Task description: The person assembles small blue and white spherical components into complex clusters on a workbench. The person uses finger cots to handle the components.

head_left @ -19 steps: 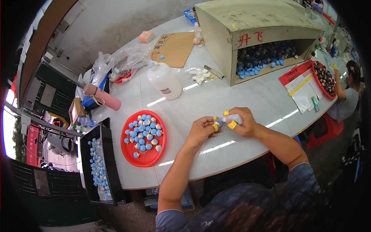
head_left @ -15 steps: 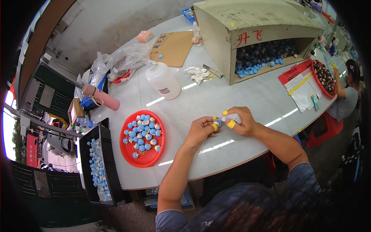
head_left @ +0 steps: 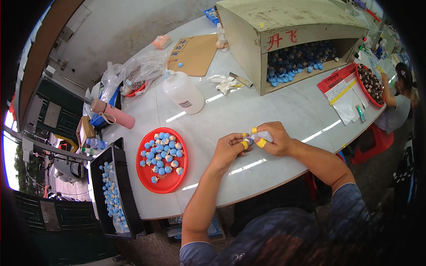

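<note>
Yellow finger caps show on both hands, which meet above the pale table [head_left: 284,111] just right of the red plate [head_left: 155,184]. The left hand [head_left: 228,148] has its thumb and forefinger pinched together on a small blue piece [head_left: 249,141], and the right hand [head_left: 274,138] is curled around a small white bottle [head_left: 264,135], its tip touching that same piece. The piece itself is mostly hidden between the fingertips, so its shape cannot be told. On the red plate lies a heap of small blue and cream pieces [head_left: 162,153]. Left of the plate, at the table's edge, a black tray [head_left: 126,195] holds more blue pieces in a loose row. Beyond the plate stands a large white plastic bottle [head_left: 183,92], tilted on its side, and further left of it a pink flask [head_left: 113,114] lies beside clear plastic bags [head_left: 142,68]. Well beyond the plate to the right, an open-fronted wooden box [head_left: 284,31] is filled with blue pieces. Far right of the plate, another person [head_left: 399,99] sits by a second red plate [head_left: 370,84] of dark pieces.
</note>
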Tool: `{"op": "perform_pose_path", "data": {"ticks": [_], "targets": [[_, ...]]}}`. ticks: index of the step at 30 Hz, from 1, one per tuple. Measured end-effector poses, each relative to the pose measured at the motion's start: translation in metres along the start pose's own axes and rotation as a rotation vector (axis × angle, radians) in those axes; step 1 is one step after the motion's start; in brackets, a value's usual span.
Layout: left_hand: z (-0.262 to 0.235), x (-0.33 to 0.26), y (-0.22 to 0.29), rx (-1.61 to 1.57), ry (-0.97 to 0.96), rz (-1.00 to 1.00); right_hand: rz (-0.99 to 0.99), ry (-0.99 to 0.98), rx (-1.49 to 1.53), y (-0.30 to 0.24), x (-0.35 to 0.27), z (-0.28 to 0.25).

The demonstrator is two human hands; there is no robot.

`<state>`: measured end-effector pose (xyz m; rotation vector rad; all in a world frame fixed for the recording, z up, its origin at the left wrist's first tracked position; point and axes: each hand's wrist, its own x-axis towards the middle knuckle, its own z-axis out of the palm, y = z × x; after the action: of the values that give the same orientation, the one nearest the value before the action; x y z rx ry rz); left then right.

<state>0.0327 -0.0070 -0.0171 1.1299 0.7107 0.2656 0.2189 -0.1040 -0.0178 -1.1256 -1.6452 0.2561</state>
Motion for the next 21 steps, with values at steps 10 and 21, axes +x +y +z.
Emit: {"op": "perform_pose_path", "data": {"ticks": [10,21], "targets": [[-0.0013,-0.0009,0.0008,-0.051,0.053,0.031,-0.082,0.013,-0.158,-0.0041,-0.0006,-0.0003],[-0.0005,-0.0001,0.0008,-0.062,0.082,0.030,-0.112,0.040,-0.175,-0.0013,-0.0023,0.0016]]}}
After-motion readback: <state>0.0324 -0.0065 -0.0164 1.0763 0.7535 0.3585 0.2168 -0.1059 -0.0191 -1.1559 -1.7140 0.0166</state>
